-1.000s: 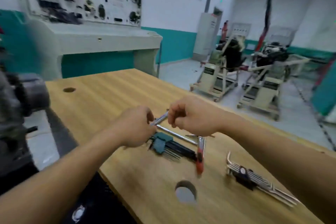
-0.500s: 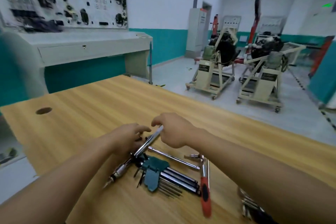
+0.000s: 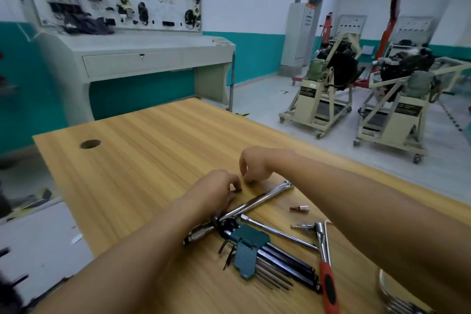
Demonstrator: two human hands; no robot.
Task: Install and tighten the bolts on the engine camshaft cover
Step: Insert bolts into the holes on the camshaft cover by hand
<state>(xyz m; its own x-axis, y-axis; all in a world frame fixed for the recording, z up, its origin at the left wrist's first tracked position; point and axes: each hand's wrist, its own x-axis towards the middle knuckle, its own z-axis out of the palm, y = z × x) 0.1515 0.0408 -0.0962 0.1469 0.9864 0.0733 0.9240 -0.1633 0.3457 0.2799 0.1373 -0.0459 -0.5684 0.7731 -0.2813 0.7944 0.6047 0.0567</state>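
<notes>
The left hand and right hand curl down onto the worktop beyond the hex-key set — pinching anything or not, I cannot tell — no bolt or cover in view, and the right forearm could knock the small bit beyond that set away.

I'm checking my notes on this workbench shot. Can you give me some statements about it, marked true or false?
1. The hex key set sits in a teal holder. True.
2. The ratchet has a blue handle. False: the handle is red.
3. The long chrome bar stands upright. False: it lies on the table.
4. Two engine stands are on the floor beyond the table. True.
5. A round hole is cut in the tabletop. True.
</notes>
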